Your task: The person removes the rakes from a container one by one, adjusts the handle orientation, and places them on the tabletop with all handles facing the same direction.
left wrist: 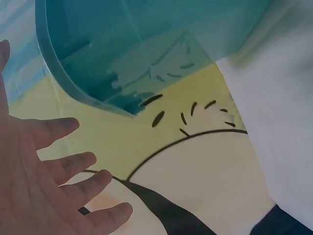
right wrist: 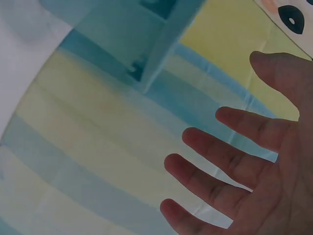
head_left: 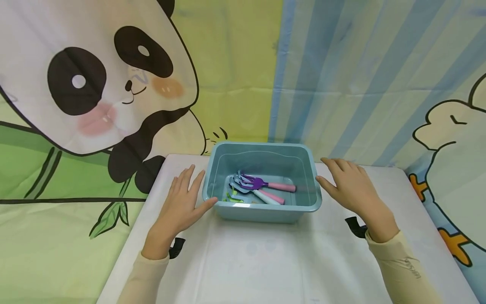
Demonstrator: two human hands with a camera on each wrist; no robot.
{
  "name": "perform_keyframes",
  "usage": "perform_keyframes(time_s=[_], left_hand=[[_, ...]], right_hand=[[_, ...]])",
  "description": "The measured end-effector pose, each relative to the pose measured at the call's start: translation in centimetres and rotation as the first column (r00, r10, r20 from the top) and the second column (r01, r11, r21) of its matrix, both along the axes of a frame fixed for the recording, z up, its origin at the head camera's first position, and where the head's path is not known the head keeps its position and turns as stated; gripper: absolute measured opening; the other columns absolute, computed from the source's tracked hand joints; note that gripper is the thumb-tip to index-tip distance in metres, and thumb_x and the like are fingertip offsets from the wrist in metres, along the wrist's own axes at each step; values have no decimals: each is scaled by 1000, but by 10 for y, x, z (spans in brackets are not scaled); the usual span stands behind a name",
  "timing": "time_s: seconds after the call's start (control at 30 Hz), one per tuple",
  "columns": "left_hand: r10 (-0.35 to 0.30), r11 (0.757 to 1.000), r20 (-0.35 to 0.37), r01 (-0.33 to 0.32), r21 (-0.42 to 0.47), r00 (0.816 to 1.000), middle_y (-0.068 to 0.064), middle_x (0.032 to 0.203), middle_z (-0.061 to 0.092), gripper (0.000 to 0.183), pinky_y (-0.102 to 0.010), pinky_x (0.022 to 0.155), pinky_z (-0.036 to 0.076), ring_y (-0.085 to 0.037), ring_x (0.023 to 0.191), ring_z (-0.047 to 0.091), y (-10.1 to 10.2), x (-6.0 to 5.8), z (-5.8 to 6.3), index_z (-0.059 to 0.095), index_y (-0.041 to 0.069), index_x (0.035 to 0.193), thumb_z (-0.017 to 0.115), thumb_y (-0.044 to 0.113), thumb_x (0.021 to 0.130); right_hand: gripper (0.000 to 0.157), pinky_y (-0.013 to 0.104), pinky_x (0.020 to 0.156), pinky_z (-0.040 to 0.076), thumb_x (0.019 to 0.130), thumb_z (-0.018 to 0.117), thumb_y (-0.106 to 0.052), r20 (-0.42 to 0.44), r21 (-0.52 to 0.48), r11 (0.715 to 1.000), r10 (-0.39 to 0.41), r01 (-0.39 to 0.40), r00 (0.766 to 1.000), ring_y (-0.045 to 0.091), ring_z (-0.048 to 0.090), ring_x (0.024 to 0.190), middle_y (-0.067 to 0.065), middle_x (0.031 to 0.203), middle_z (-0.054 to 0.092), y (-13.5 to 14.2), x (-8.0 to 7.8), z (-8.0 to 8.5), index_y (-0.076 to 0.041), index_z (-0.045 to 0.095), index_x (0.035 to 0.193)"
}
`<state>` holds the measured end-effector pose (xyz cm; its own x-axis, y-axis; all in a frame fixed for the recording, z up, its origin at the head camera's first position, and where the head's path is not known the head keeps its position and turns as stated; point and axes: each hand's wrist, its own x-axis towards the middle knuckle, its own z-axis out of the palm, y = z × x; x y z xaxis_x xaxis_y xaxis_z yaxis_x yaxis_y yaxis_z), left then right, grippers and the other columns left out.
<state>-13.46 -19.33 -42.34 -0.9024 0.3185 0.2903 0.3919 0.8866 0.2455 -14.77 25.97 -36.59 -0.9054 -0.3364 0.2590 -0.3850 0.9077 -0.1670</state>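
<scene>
A blue-green plastic bin (head_left: 262, 214) stands near the far edge of the table. Inside it lie small toy garden tools: a purple hand fork (head_left: 255, 182) with a pink handle, and a blue-grey rake-like tool (head_left: 240, 185). A white handle (head_left: 267, 197) and another pink handle cross below, beside some green pieces (head_left: 232, 197). My left hand (head_left: 181, 207) is spread at the bin's left side, thumb by the near rim. On the other side my right hand (head_left: 351, 188) hovers with fingers extended, close to the right rim. Both hands hold nothing.
A white cloth covers the table (head_left: 258, 261). Black pieces of tape (head_left: 356, 228) lie near each wrist. Printed fabric with a panda (head_left: 152, 97) and blue stripes hangs right behind the bin and along the sides.
</scene>
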Motion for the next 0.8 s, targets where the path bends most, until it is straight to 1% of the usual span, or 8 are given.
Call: perform_keyframes(time_s=[0.1, 0.23, 0.4, 0.5, 0.6, 0.7, 0.8], left_hand=[[-25, 1000, 14, 25, -14, 1000, -19, 163, 18, 91, -61, 115, 13, -39, 148, 16, 8, -7, 3, 35, 5, 155, 48, 71, 93], [-56, 998, 35, 57, -31, 998, -19, 163, 16, 92, -61, 116, 12, -39, 148, 14, 18, -14, 2, 33, 5, 156, 46, 72, 93], [-82, 995, 74, 86, -41, 994, -19, 164, 14, 94, -58, 117, 9, -39, 150, 9, 30, -21, -2, 30, 6, 157, 42, 74, 93], [-96, 993, 90, 102, -55, 991, -19, 164, 12, 95, -53, 119, 6, -38, 150, 7, 36, -24, -5, 30, 7, 157, 39, 76, 93], [-109, 991, 99, 116, -65, 989, -19, 164, 12, 98, -50, 119, 6, -39, 150, 7, 41, -26, -7, 31, 7, 157, 38, 78, 91], [-109, 991, 107, 116, -65, 988, -18, 165, 11, 100, -49, 120, 8, -38, 151, 5, 45, -27, -9, 30, 7, 157, 38, 80, 90], [-104, 992, 109, 112, -66, 989, -19, 165, 10, 101, -48, 120, 10, -37, 151, 3, 47, -28, -10, 30, 7, 158, 38, 81, 89]], right_hand=[[58, 68, 96, 36, 100, 62, -36, 30, 26, 999, 18, -19, 999, 47, 51, 119, 23, 133, 55, -9, -7, 14, -6, 46, 146], [58, 65, 97, 39, 100, 61, -37, 65, 51, 997, 46, -49, 997, 44, 50, 123, 21, 135, 54, -22, -17, 29, -5, 46, 146], [57, 59, 95, 44, 100, 62, -36, 97, 47, 993, 105, -110, 990, 41, 53, 121, 20, 135, 55, -40, -35, 41, -5, 48, 145], [56, 56, 95, 45, 100, 62, -38, 151, 17, 988, 149, -154, 977, 38, 54, 120, 18, 134, 56, -53, -49, 45, -6, 49, 145], [55, 55, 97, 44, 101, 62, -36, 237, -54, 976, 218, -212, 947, 36, 53, 121, 17, 135, 55, -66, -65, 46, -6, 49, 145], [52, 54, 100, 43, 101, 61, -34, 319, -130, 958, 284, -255, 904, 35, 52, 124, 16, 137, 54, -78, -82, 43, -5, 50, 144], [52, 54, 102, 41, 102, 59, -34, 391, -180, 945, 324, -273, 862, 35, 50, 127, 17, 140, 53, -88, -98, 37, -4, 50, 144]])
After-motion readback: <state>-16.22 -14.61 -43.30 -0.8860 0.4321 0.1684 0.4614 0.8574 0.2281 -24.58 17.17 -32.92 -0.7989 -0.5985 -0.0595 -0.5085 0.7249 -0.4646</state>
